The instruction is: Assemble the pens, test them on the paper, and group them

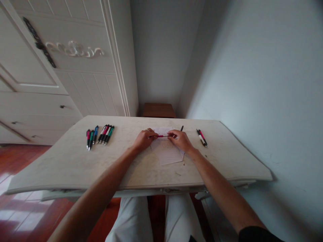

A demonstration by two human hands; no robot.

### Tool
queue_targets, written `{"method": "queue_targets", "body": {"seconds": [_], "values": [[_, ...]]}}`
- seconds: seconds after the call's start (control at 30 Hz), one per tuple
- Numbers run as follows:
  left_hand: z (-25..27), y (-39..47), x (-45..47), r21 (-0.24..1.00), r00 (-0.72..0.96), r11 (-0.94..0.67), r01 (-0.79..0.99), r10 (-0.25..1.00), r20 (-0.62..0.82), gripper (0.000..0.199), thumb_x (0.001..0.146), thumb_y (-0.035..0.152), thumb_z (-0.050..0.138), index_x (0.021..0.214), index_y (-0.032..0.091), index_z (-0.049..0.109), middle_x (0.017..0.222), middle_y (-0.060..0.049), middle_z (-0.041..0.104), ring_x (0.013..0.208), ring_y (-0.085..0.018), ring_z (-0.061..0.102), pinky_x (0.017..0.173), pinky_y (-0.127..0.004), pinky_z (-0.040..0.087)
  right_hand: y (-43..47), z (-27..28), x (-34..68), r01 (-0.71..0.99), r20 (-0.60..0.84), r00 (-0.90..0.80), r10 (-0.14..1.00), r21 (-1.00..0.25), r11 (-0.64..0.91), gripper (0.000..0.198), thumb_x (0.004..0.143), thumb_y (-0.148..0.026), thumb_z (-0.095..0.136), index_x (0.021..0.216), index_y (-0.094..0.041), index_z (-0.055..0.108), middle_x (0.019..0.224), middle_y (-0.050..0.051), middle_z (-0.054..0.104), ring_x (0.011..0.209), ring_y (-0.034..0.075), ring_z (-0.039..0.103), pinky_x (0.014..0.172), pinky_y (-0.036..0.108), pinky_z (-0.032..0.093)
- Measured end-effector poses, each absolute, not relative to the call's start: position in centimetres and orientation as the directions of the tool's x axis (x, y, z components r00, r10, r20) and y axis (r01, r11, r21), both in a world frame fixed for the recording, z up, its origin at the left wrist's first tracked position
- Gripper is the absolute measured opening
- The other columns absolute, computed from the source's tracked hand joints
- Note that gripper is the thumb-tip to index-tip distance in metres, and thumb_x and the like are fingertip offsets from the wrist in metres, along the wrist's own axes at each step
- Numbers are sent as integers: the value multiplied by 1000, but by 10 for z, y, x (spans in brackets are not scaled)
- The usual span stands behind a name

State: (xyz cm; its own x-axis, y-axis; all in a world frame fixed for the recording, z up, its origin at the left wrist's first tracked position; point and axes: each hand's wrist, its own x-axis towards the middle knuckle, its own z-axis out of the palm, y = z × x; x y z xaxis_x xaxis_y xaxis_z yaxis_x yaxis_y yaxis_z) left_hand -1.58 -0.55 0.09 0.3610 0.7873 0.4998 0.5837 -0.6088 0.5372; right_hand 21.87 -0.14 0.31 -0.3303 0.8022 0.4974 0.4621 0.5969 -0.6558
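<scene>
Off-white, worn-looking table (75, 168) inspected; lined white sheets of paper (169, 156) lie near its middle, reaching from close to the far edge toward the near edge. Above the paper, between the two hands, is the item being worked on: a slender pink pen part (160, 136) with a thin dark rod (165, 136) in line with it, held roughly level. The left hand (144, 139) has its thumb and fingers pinched on the pink end. The right hand (179, 139) is likewise closed to a pinch, at the rod's end. A black pointed piece (182, 128) shows beyond the right hand; whether that hand grips it cannot be told.

Toward the table's left edge lie three pens in pink, green and blue (91, 139), with a close row of multicoloured pens (105, 134) just beside; exact count uncertain. Toward the right edge, a pink, white and black pen group (202, 137) lies apart.

Progress, as judged: the pens at both sides appear whole, while the piece in hand appears unfinished, its rod exposed. Whether the parts are being joined or separated cannot be determined. Handling of the item is judged incomplete.
</scene>
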Motion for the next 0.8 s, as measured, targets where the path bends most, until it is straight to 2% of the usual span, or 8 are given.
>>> {"method": "queue_targets", "body": {"seconds": [0.13,0.23,0.37,0.43,0.5,0.57,0.67,0.8], "values": [[1,-5,-16,549,354,-602,579,793,496,19,84,19,61,96,22,76,90,-5,70,85,-17,65,83,-30,51,-1,3,219,432,496,-320,807,-682,590,20,76,-23,69,95,-19,70,89,7,74,77,19,68,72,32,54],[1,-5,-16,552,348,-603,576,792,502,19,84,19,61,96,22,76,90,-5,70,84,-17,65,83,-30,51,-1,8,221,391,499,-278,821,-721,571,31,74,-34,74,100,-19,68,94,8,74,80,20,68,74,33,54],[2,-5,-17,552,335,-594,584,797,503,18,84,17,61,94,20,76,89,-5,70,83,-17,65,82,-31,51,1,18,232,395,564,-61,824,-744,539,35,82,-44,65,106,-18,65,98,10,71,84,20,66,78,33,53],[3,-5,-17,556,330,-587,589,802,498,18,84,16,61,94,20,76,90,-5,70,83,-18,65,82,-31,51,6,19,241,467,625,73,777,-710,527,32,88,-42,56,107,-18,65,99,11,69,86,21,64,77,34,53],[3,-5,-16,558,331,-585,588,804,494,18,84,17,61,94,20,76,89,-5,70,84,-18,65,82,-31,51,13,15,251,572,677,139,723,-650,500,31,87,-35,54,110,-18,64,107,13,66,90,23,62,78,36,53],[2,-5,-16,556,335,-588,587,802,495,18,84,18,61,94,21,75,88,-5,70,84,-18,65,82,-31,51,21,8,260,653,691,131,711,-600,463,32,85,-27,53,114,-19,64,113,13,63,95,24,60,84,40,52],[1,-4,-16,549,333,-588,594,801,498,18,84,19,60,94,21,75,89,-5,70,83,-17,65,82,-31,51,30,-5,266,717,675,37,737,-532,451,33,81,-18,53,111,-19,67,110,13,65,104,27,58,96,45,46],[1,-4,-16,540,334,-590,600,799,501,19,84,18,60,94,21,75,90,-5,70,83,-18,65,82,-31,51,34,-15,267,727,618,-5,786,-538,427,34,78,-15,53,107,-21,70,101,10,69,95,25,62,93,43,48]]}}
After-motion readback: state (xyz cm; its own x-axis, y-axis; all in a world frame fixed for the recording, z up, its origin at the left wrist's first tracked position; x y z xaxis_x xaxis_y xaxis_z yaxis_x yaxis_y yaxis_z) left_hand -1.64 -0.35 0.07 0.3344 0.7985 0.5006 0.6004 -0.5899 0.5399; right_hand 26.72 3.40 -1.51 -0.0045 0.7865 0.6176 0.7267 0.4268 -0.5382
